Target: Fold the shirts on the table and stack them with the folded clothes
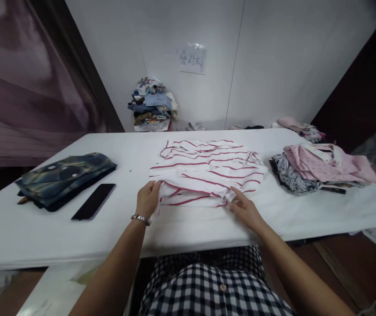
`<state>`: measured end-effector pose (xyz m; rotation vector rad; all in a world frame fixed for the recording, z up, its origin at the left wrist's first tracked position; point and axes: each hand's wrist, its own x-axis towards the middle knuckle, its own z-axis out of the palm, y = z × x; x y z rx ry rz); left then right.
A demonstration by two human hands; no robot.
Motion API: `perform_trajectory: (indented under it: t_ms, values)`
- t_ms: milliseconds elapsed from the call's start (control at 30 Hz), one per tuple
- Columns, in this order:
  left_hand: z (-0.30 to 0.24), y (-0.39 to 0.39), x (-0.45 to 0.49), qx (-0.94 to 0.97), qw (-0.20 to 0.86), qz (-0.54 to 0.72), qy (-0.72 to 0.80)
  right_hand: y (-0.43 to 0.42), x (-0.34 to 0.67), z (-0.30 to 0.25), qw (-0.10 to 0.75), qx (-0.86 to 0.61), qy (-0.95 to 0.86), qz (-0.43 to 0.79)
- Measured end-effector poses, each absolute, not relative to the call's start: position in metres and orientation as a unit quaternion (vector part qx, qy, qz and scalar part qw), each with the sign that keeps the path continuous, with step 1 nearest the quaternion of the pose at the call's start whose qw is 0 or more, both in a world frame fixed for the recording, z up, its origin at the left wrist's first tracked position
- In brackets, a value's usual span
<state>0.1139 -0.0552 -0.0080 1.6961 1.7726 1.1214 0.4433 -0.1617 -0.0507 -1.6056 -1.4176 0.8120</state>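
A white shirt with thin red stripes (207, 169) lies spread and rumpled on the white table in front of me. Its near left corner is pinched in my left hand (148, 197), fingers closed on the cloth and slightly lifting its edge. My right hand (243, 208) grips a bunched bit of the same shirt at the near right side, thumb and fingers together. Between the two hands the near edge gapes a little, showing a fold inside. A metal bracelet (141, 219) circles my left wrist.
At the left lie folded dark plaid clothes (66, 175) and a black phone (94, 202). On the right are stacked garments with a pink collared shirt (326, 164) on top. Behind the table rises a clothes pile (155, 105) against the wall, below a handwritten paper sign (192, 59).
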Motion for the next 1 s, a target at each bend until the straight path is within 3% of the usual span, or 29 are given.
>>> perform_trajectory:
  t_ms: [200,333,433,667,733,867,1000]
  values:
    - [0.009,-0.045,0.119,0.659,0.141,0.393,0.625,-0.175,0.433,-0.036,0.292,-0.681,-0.669,0.048]
    - [0.026,-0.033,0.123,0.710,0.052,0.363,0.602,-0.167,0.400,-0.024,0.271,-0.543,-0.789,0.101]
    - [0.033,-0.024,0.126,0.726,0.014,0.346,0.594,-0.146,0.365,-0.027,0.203,-0.457,-0.858,0.122]
    - [0.037,-0.009,0.129,0.751,-0.021,0.284,0.596,-0.094,0.337,-0.046,0.093,-0.534,-0.836,0.091]
    - [0.038,-0.005,0.128,0.754,-0.024,0.274,0.596,-0.097,0.343,-0.036,0.123,-0.513,-0.842,0.117]
    - [0.037,0.000,0.121,0.769,-0.017,0.257,0.585,-0.132,0.381,0.001,0.293,-0.423,-0.807,0.289]
    - [0.024,-0.005,0.107,0.810,0.022,0.220,0.543,-0.193,0.449,0.029,0.432,-0.490,-0.638,0.408]
